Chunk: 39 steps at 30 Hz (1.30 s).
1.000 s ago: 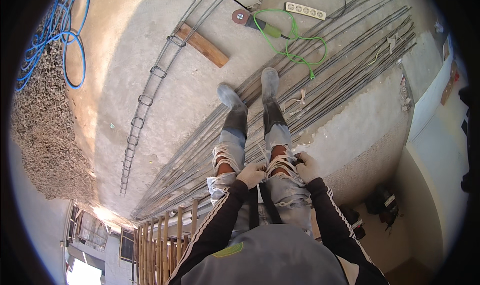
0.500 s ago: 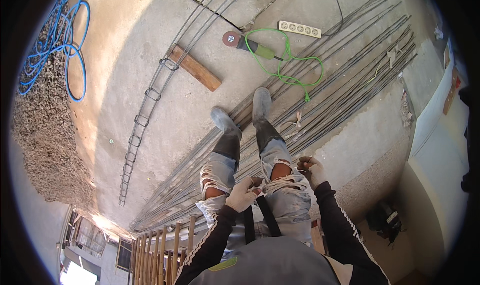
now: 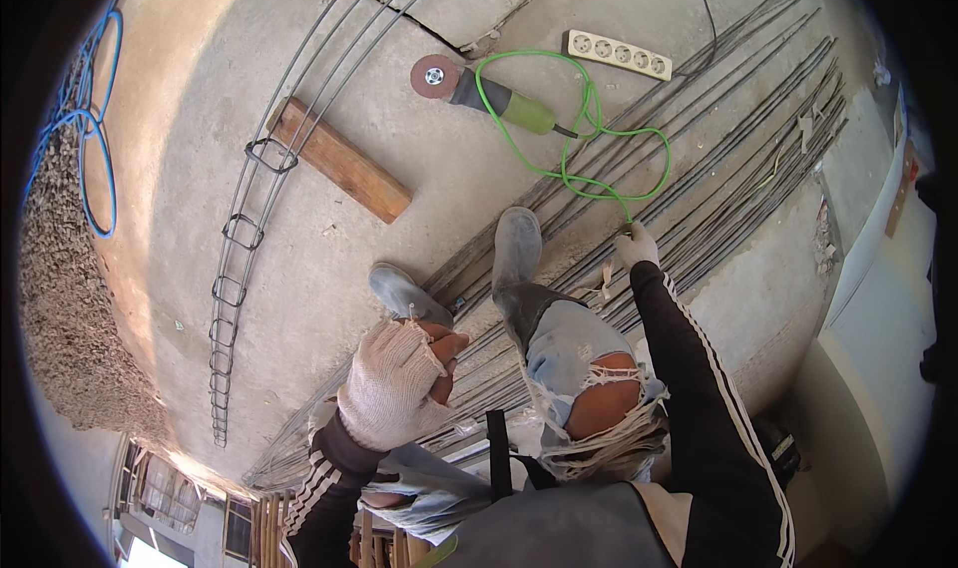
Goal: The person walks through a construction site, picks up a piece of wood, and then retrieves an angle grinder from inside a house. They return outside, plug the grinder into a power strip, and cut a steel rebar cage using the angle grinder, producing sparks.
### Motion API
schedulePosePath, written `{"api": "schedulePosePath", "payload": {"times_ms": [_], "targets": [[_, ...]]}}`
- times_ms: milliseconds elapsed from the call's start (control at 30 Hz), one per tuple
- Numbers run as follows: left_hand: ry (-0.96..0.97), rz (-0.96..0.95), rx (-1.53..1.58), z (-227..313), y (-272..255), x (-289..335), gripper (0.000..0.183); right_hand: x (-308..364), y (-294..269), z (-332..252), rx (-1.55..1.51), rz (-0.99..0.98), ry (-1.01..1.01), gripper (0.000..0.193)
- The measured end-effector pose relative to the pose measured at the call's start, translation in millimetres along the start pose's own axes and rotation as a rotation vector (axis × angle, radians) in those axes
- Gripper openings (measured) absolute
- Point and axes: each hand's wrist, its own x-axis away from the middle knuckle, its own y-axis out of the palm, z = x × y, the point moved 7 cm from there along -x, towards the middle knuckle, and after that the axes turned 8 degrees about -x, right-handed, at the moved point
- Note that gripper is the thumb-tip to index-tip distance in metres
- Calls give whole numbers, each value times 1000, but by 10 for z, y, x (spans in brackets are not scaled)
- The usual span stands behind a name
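My right hand, in a pale glove with bare fingertips, is closed on the plug end of a green power cord; the fingers mostly hide the plug. The cord loops across the floor to a green and black angle grinder with a reddish-brown disc, lying on its side. In a white knit glove, my left hand hangs above my bent left leg. Its bare fingers are curled in, and whatever they may hold is hidden.
Beyond the cord lies a white power strip. Long steel rebars stretch diagonally beneath my boots. On the left, a rebar cage rests across a wooden block. A blue hose coils near gravel.
I have bent lower toward the floor. My right hand has reached forward from beside my knee and taken the cord's plug. My left hand has shifted left and up, closer to view.
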Motion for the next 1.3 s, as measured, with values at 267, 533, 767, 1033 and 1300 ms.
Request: {"api": "schedulePosePath", "payload": {"times_ms": [267,533,767,1033,1300], "targets": [[150,-381,-83,-386,326,-77,50,-529,307,192,195,242,95,50],[138,-329,-168,-383,113,-51,48,-416,-146,464,209,357,-44,25],[237,-246,-319,-511,165,64,38,-245,-1482,164,-991,646,-449,33],[354,-238,-396,-256,328,192,10,429,-3473,-163,-1339,901,-955,14],[377,-207,-357,-171,358,314,17,2246,-5467,2458,-644,2048,229,29]]}}
